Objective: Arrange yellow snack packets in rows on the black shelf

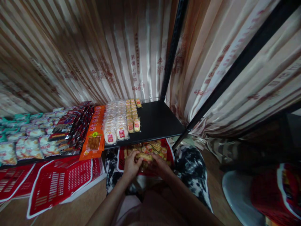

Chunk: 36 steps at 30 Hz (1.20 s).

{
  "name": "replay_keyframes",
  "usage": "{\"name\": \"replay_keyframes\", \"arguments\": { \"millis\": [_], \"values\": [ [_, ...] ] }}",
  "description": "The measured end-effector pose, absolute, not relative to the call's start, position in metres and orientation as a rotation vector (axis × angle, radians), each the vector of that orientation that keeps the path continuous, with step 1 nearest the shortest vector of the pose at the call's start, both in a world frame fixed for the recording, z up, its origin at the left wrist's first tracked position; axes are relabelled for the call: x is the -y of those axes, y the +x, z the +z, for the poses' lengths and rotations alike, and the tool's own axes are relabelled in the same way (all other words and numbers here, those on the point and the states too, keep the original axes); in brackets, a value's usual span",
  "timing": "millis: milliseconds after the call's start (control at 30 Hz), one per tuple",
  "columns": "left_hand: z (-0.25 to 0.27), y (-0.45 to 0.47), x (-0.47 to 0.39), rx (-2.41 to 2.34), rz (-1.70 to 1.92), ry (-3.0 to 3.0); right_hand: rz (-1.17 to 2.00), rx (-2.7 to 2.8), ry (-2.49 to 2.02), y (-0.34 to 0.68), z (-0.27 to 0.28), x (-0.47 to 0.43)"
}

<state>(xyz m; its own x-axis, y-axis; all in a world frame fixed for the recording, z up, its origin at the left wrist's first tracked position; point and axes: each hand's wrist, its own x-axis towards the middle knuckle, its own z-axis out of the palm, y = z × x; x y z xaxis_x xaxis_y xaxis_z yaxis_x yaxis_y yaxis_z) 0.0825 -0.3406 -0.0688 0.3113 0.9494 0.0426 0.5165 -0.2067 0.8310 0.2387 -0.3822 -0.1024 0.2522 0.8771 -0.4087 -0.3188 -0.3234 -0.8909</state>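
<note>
Leftward first, at the left edge of the frame, white-and-teal packets (28, 147) crowd the shelf (162, 121), with at least two red baskets (63, 175) below, lower left. Next come dark packets (74, 125), then one orange packet (95, 131) overhanging the shelf's front edge, its round badges too small to read. Two columns of round white packets (110, 137) bear red labels, illegible here; beside them small yellow packets (136, 125) stand two abreast in front. Below the front edge, lower centre, the left hand (131, 165) and right hand (161, 164) share a narrow grip on one yellow-wrapped piece (144, 156), over a red basket (121, 156) of similar packets. The black shelf top runs on rightward to two dark posts (172, 50); reddish characters mark the curtain (148, 62) behind.
</note>
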Motion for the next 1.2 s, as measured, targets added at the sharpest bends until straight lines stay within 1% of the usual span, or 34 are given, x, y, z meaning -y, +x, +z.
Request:
{"name": "replay_keyframes", "arguments": {
  "millis": [167,333,467,700,867,1033,1200],
  "values": [
    [-0.069,0.09,0.332,-1.341,0.714,1.587,1.49,0.275,-1.327,0.237,-0.087,0.385],
    [-0.069,0.097,0.326,-1.17,0.704,1.357,1.508,0.297,-1.254,0.236,-0.09,0.389],
    [-0.073,0.097,0.326,-1.141,0.721,1.171,1.503,0.276,-1.25,0.242,-0.092,0.389],
    [-0.077,0.086,0.345,-1.122,0.744,0.725,1.502,0.495,-1.36,0.247,-0.071,0.39],
    [-0.069,0.089,0.355,-1.014,0.907,0.353,1.521,0.616,-1.278,0.244,-0.061,0.39],
    [-0.068,0.097,0.352,-0.964,0.982,0.211,1.44,0.547,-1.244,0.235,-0.065,0.383],
    [-0.085,0.103,0.352,-0.915,0.999,0.239,1.462,0.437,-1.25,0.227,-0.074,0.379]
  ]
}}
